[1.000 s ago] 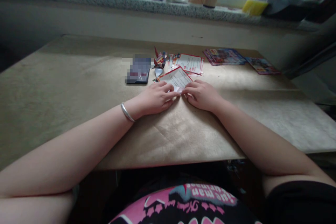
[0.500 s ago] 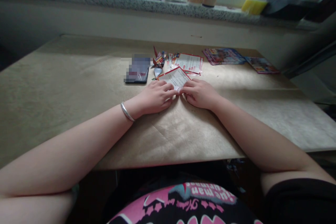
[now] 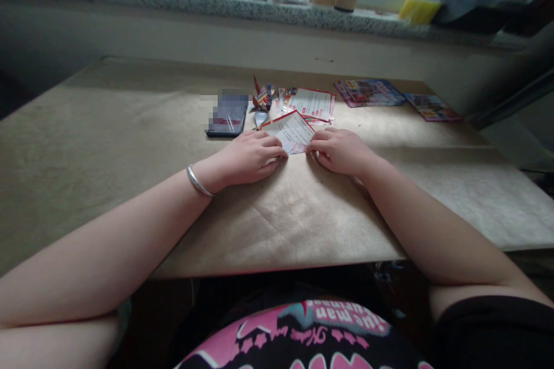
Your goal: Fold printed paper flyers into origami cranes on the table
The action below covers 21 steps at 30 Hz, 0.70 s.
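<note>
A white printed paper (image 3: 291,129) with a red border lies on the table, a corner pointing away from me and a folded edge towards me. My left hand (image 3: 253,155) has its curled fingers pressed on the paper's left side by that near edge. On the opposite side, my right hand (image 3: 340,150) presses its bent fingertips on the right end of the same edge. Both outer corners of the paper are hidden under my fingers. Just beyond it is a small folded paper figure (image 3: 262,98) with a colourful print.
A dark phone (image 3: 229,115) lies left of the paper. Behind are more printed sheets (image 3: 314,102), and to the right a stack of colourful booklets (image 3: 370,93) and another booklet (image 3: 430,107). The windowsill (image 3: 242,1) beyond the table (image 3: 277,225) holds bottles and a yellow item (image 3: 416,10).
My hands have slid apart along the near edge, left hand to the left and right hand to the right. More of the paper's folded middle now shows between them.
</note>
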Motion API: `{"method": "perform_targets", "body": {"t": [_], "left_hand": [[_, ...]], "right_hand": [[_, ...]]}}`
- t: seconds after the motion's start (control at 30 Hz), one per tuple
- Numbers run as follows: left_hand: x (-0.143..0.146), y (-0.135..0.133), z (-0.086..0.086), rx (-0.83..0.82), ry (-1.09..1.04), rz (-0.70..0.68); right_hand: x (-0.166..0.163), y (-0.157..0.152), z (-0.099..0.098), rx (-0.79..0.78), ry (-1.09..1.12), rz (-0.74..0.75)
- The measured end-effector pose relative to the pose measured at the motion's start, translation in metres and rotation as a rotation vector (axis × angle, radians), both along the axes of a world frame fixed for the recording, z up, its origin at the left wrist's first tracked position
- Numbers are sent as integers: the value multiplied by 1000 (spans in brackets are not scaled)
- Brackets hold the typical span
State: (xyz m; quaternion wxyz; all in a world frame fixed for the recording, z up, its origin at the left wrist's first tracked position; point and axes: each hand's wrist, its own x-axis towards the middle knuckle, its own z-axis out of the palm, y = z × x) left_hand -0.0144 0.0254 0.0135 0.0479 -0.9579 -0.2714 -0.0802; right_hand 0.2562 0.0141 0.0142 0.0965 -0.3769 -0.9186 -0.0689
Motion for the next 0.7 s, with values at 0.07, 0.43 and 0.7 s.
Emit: {"method": "perform_targets", "body": {"t": [0.07, 0.43, 0.7], "left_hand": [[-2, 0, 3, -14, 8, 1], [-16, 9, 10, -72, -4, -67], [-24, 15, 11, -99, -57, -96]], "right_hand": [[4, 0, 1, -3, -9, -13], [19, 0, 5, -30, -4, -93], [35, 1, 10, -52, -12, -164]]}}
